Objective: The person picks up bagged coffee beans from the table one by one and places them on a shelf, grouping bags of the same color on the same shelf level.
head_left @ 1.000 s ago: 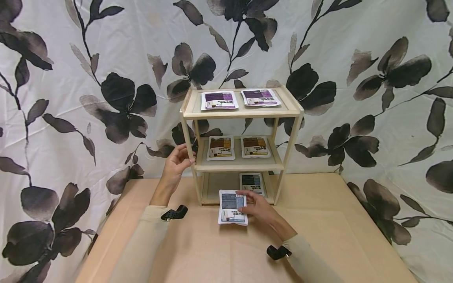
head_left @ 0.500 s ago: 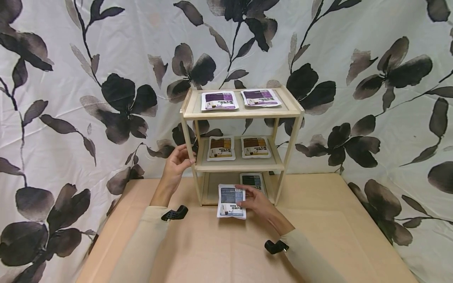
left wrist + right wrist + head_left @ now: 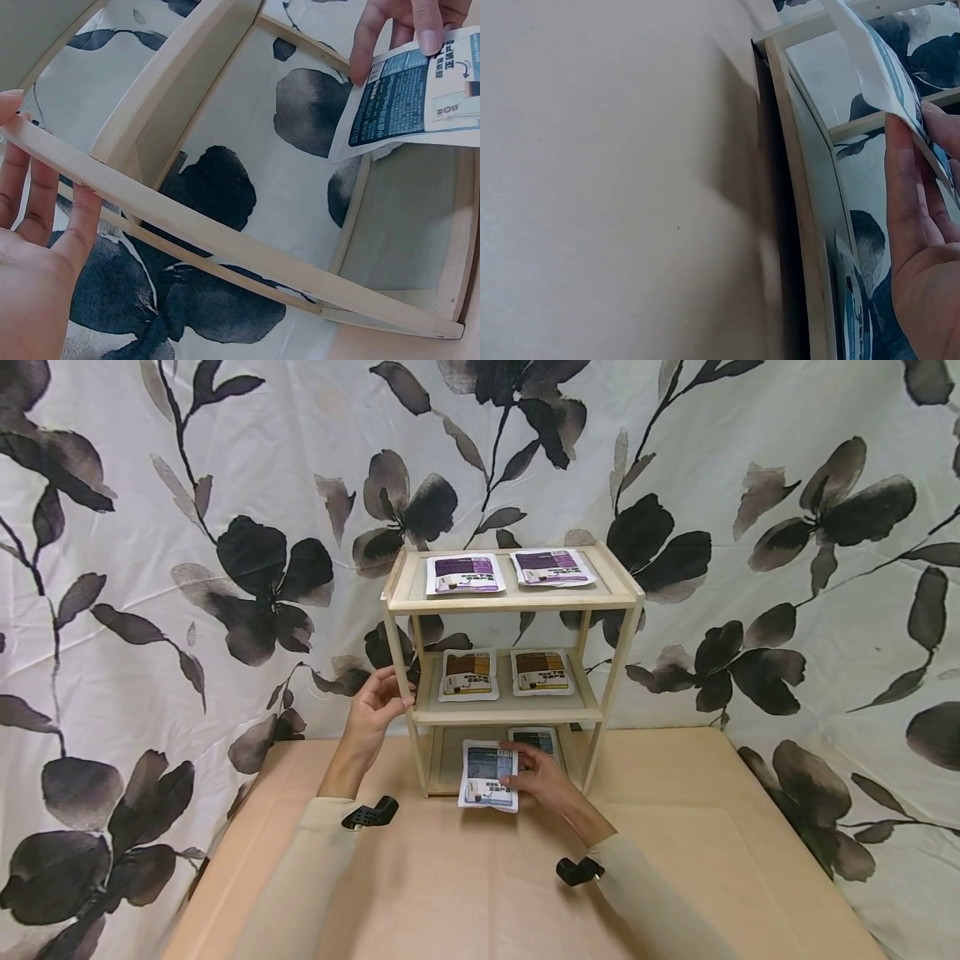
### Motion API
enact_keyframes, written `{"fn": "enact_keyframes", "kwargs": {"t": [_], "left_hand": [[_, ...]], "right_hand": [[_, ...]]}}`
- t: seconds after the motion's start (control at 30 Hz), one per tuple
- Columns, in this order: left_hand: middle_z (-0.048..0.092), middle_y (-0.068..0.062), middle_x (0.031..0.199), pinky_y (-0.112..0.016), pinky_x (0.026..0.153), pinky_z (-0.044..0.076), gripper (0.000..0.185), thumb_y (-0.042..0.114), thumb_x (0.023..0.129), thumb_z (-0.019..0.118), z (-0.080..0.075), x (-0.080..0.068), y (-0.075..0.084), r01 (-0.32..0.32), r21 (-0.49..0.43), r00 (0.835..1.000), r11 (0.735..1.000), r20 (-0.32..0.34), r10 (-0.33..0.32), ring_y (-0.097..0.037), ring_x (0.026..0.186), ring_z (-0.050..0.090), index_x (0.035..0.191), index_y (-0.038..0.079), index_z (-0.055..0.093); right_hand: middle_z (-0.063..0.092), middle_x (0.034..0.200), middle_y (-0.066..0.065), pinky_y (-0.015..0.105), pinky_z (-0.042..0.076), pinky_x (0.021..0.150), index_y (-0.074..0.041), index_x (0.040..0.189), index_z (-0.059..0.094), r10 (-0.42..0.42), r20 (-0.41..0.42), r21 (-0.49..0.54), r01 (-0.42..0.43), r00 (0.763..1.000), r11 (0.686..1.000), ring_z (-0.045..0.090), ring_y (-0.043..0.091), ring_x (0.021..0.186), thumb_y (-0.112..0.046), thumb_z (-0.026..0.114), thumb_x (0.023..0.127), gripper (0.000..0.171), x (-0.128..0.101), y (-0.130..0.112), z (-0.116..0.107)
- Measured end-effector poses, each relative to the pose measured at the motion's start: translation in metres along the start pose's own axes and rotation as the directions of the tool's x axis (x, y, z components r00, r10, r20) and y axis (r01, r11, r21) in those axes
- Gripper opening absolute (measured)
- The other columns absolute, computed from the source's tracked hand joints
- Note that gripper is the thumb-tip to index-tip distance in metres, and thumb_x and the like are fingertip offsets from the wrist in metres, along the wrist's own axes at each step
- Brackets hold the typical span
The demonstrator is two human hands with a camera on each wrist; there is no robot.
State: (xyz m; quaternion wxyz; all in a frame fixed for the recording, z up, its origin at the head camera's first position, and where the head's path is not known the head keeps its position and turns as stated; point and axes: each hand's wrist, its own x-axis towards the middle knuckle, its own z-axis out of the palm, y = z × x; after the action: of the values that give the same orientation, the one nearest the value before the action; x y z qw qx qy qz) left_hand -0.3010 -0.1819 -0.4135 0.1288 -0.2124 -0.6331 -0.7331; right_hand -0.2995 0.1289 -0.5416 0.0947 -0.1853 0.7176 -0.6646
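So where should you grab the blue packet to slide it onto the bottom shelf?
Probably by its right edge, where the right hand already pinches the blue packet, thumb under and fingers on top. The packet is flat and thin, and its far end points into the bottom shelf. Holding the side nearest you keeps fingers clear of the wooden frame.
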Motion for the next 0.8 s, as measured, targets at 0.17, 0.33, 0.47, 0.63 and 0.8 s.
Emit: {"fn": "enact_keyframes", "kwargs": {"t": [0.17,0.33,0.47,0.63,0.8], "left_hand": [[0.065,-0.006,0.108,-0.024,0.086,0.051,0.047,-0.010,0.090,0.065,0.000,0.000,0.001,0.001,0.001,1.000,1.000,-0.003,-0.001,-0.016,0.100,0.059,0.122,0.023,0.064],[0.063,-0.013,0.110,-0.025,0.087,0.051,0.046,-0.009,0.090,0.066,0.000,0.001,0.001,0.011,0.006,1.000,1.000,-0.006,-0.011,-0.017,0.101,0.059,0.123,0.023,0.065],[0.061,-0.019,0.112,-0.026,0.087,0.051,0.046,-0.008,0.090,0.066,0.000,0.002,0.000,0.011,0.007,1.000,1.000,-0.002,-0.011,-0.017,0.101,0.058,0.123,0.023,0.065],[0.062,-0.016,0.111,-0.025,0.087,0.052,0.045,-0.008,0.090,0.066,-0.001,0.002,-0.001,0.007,0.005,1.000,1.000,0.002,-0.007,-0.018,0.101,0.058,0.124,0.023,0.065],[0.063,-0.009,0.109,-0.025,0.086,0.052,0.045,-0.008,0.090,0.065,-0.001,0.001,-0.001,0.008,-0.006,1.000,1.000,0.002,-0.008,-0.017,0.101,0.058,0.123,0.023,0.064]], "right_hand": [[0.062,0.130,0.024,0.032,0.057,0.083,-0.003,0.147,0.049,-0.001,-0.013,-0.084,0.000,1.000,0.996,0.064,0.032,0.112,-0.006,0.079,0.087,0.068,0.005,0.000,-0.002],[0.059,0.135,0.018,0.037,0.056,0.087,-0.011,0.146,0.053,0.027,-0.044,-0.134,-0.032,0.999,0.991,0.061,0.035,0.116,-0.013,0.081,0.086,0.066,0.013,-0.001,-0.002],[0.053,0.141,0.019,0.043,0.057,0.085,-0.017,0.146,0.054,0.054,-0.049,-0.115,-0.059,0.997,0.992,0.058,0.036,0.119,-0.017,0.082,0.086,0.066,0.019,-0.002,-0.003],[0.043,0.154,0.014,0.049,0.056,0.092,-0.026,0.145,0.056,0.079,-0.054,-0.135,-0.085,0.995,0.987,0.049,0.037,0.133,-0.023,0.083,0.085,0.065,0.025,-0.003,-0.002],[0.048,0.150,0.013,0.052,0.053,0.096,-0.027,0.144,0.056,0.079,-0.051,-0.185,-0.087,0.996,0.979,0.052,0.038,0.129,-0.026,0.082,0.086,0.064,0.032,-0.002,0.000]]}}
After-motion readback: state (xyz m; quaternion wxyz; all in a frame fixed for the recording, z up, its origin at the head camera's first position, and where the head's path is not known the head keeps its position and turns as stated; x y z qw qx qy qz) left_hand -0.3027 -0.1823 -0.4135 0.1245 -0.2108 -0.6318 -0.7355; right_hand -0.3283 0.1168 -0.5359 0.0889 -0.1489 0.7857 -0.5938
